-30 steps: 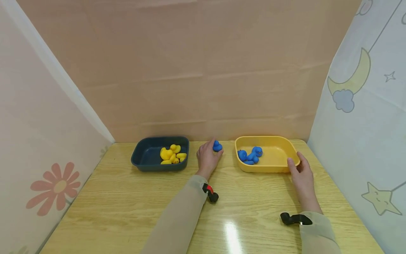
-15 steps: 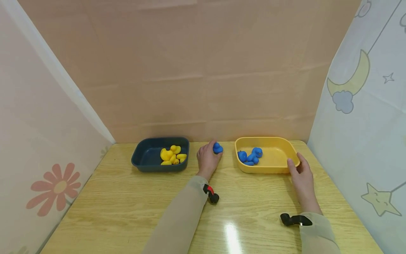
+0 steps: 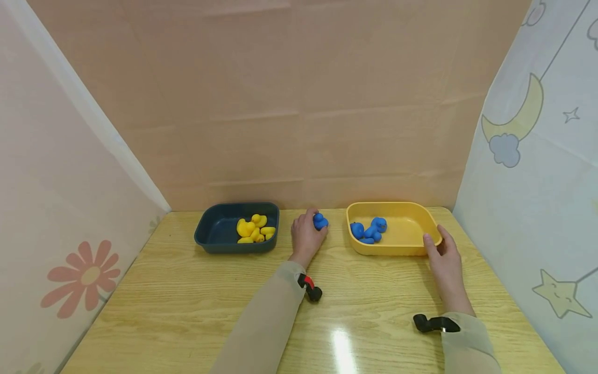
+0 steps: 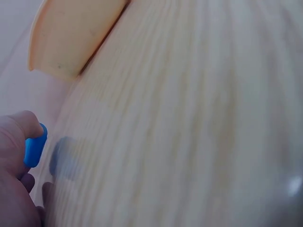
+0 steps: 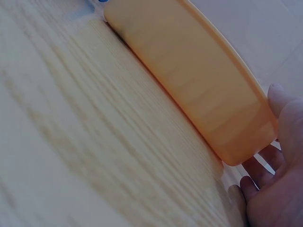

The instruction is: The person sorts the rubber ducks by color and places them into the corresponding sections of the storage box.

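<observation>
Between the two bins, my left hand (image 3: 307,238) pinches a small blue rubber duck (image 3: 320,221) with thumb and fingers, close over the tabletop. The left wrist view shows the duck's blue side (image 4: 35,147) beneath the thumb, with a dark bluish reflection on the table beside it. My right hand (image 3: 446,262) grips the near right corner of a yellow bin (image 3: 406,249), thumb at the rim and fingers around the outside. In the right wrist view the bin's side wall (image 5: 199,80) fills the upper middle. Several blue toy ducks (image 3: 374,228) lie in the yellow bin's left part.
A dark blue bin (image 3: 210,246) stands left of my left hand, with several yellow ducks (image 3: 247,227) in its right part. A beige backdrop (image 3: 299,130) rises behind the wooden table (image 3: 187,311), and printed sheets (image 3: 537,208) flank it on both sides.
The blue duck has shifted slightly toward me and turned a little between my left fingers. My right hand has stayed on the yellow bin's corner.
</observation>
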`<state>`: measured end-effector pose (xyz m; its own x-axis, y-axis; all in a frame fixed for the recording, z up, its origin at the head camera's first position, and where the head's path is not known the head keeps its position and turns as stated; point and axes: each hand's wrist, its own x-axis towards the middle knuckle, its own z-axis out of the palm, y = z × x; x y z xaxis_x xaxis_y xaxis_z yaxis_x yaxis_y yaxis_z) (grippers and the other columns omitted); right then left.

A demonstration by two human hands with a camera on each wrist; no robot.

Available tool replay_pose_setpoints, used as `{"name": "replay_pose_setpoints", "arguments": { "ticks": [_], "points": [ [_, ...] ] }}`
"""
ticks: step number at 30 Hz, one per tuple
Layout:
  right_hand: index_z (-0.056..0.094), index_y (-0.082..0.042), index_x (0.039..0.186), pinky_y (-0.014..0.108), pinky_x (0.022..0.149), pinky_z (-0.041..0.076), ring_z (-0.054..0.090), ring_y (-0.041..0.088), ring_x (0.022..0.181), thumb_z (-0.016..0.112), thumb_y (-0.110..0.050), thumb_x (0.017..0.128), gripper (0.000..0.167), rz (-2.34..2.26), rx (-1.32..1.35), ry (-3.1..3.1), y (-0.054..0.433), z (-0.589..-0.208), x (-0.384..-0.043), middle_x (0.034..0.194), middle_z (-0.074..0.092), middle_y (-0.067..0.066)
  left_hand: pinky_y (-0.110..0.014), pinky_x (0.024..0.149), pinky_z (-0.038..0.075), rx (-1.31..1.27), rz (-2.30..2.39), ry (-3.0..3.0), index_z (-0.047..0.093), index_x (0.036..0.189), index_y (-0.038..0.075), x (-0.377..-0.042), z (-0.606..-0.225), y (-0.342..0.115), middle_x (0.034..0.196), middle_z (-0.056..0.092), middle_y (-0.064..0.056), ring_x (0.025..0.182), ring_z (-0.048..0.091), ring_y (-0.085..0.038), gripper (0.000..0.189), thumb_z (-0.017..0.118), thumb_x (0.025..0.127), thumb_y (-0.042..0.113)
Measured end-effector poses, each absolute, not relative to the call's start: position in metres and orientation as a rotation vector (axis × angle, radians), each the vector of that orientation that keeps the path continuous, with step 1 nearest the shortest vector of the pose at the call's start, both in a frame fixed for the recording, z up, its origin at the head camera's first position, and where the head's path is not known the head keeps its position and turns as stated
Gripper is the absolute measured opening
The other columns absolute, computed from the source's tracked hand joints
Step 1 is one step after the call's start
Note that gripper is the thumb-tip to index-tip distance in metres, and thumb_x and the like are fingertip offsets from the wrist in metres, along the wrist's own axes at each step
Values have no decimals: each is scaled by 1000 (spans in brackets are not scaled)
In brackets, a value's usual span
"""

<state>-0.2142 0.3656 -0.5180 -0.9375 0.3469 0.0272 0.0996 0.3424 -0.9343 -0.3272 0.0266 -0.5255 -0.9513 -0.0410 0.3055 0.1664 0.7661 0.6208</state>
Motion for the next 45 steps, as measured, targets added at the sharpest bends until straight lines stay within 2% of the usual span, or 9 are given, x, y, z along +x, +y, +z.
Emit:
{"name": "replay_pose_setpoints", "arguments": {
  "ticks": [7,18,25,34,41,45],
  "points": [
    [12,-17,179,61,131,26,26,44,163,50,-57,115,85,1615,-399,-2394,365,-520,-215,182,15,18,-52,107,51,-119,-1030,-2610,67,139,14,-320,-524,25,127,75,-10,116,68,-32,48,87,96,25],
    [12,-15,179,63,130,24,23,46,164,49,-57,115,85,1602,-392,-2405,368,-520,-215,182,14,20,-52,116,44,-166,-1246,-2523,67,141,15,-296,-508,29,135,73,-8,122,66,-29,51,86,94,17],
    [12,-16,179,61,131,24,23,47,163,49,-57,115,84,1619,-400,-2400,369,-519,-216,182,13,21,-50,118,42,-219,-1271,-2497,67,138,16,-284,-498,41,133,71,-7,122,65,-27,49,87,94,16],
    [11,-16,179,63,129,24,22,47,164,49,-59,114,87,1614,-384,-2407,369,-519,-215,182,13,20,-46,120,41,-354,-1229,-2493,68,138,16,-270,-489,60,131,71,-2,122,65,-23,50,90,93,18],
    [12,-15,179,64,129,26,27,48,161,49,-58,115,86,1598,-382,-2412,368,-518,-214,182,15,21,-45,121,39,-455,-1188,-2481,68,137,15,-270,-493,76,129,73,-1,122,64,-22,49,91,93,17],
    [13,-16,179,58,129,30,32,44,158,50,-58,114,86,1591,-400,-2412,367,-518,-215,181,18,20,-43,121,40,-488,-1143,-2488,68,136,16,-271,-495,84,127,73,0,121,64,-22,48,91,94,19]
  ]
}}
